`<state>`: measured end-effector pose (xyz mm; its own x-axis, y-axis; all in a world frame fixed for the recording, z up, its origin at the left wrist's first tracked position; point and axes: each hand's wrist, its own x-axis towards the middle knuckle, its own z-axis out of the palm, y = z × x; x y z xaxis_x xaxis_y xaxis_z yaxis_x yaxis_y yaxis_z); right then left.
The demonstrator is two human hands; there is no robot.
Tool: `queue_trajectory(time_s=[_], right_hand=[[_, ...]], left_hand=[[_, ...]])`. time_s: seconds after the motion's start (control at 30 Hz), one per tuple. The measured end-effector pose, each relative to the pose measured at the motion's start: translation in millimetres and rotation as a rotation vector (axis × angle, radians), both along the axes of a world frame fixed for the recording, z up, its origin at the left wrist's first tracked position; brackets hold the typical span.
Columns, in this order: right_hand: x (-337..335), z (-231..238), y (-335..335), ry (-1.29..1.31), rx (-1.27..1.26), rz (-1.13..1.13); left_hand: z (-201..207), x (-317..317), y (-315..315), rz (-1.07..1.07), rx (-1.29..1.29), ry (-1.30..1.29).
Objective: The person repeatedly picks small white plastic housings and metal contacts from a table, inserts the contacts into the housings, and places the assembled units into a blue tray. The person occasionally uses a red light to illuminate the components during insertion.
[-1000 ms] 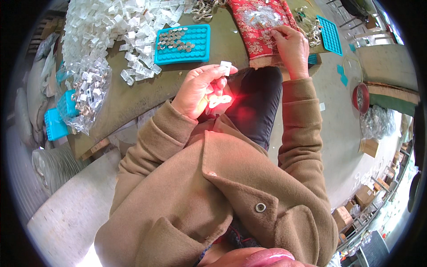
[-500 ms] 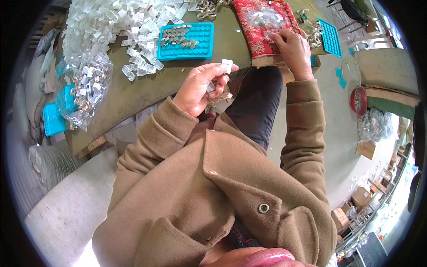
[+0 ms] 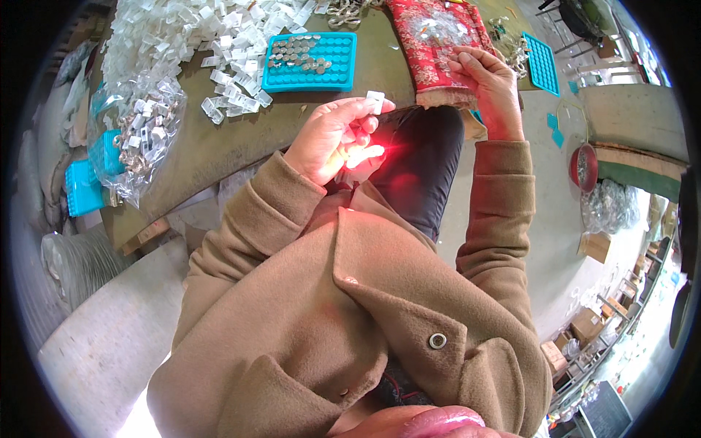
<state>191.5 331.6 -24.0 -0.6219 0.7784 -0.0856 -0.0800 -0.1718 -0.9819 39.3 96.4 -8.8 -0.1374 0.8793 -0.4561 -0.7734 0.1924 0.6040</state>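
Note:
My left hand [image 3: 321, 142] pinches a small white plastic piece [image 3: 375, 101] between thumb and forefinger, at the table's front edge. Below it, a bright red light [image 3: 363, 155] shines by my curled lower fingers; its source is lost in the glare. My right hand [image 3: 495, 84] is over the front right of a red flowered cloth [image 3: 431, 73], its thumb and forefinger drawn together. Whatever they hold, if anything, is too small to make out. Farther back on that cloth lies a heap of small clear bits [image 3: 442, 29].
A blue tray [image 3: 343, 58] with round silver discs [image 3: 298, 50] stands behind my left hand. Clear plastic pieces [image 3: 182, 29] pile up at the back left. Nearer is a clear bag [image 3: 150, 139] of small white parts. Another blue tray [image 3: 541, 64] is at the right.
A red light has come on by my left hand's lower fingers. My right hand has shifted slightly right, its fingers still drawn together. The view has tilted a little.

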Motion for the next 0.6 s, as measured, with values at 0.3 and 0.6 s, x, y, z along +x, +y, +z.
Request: queue_trajectory(time_s=[0.3,0.6], right_hand=[[-9,0,-11,0.085,-0.117,0.03],[-14,-10,-34,-0.472,1.314,-0.036]], left_hand=[[-2,0,1,-0.005,0.028,0.043],[-5,3,4,-0.012,0.014,0.032]])
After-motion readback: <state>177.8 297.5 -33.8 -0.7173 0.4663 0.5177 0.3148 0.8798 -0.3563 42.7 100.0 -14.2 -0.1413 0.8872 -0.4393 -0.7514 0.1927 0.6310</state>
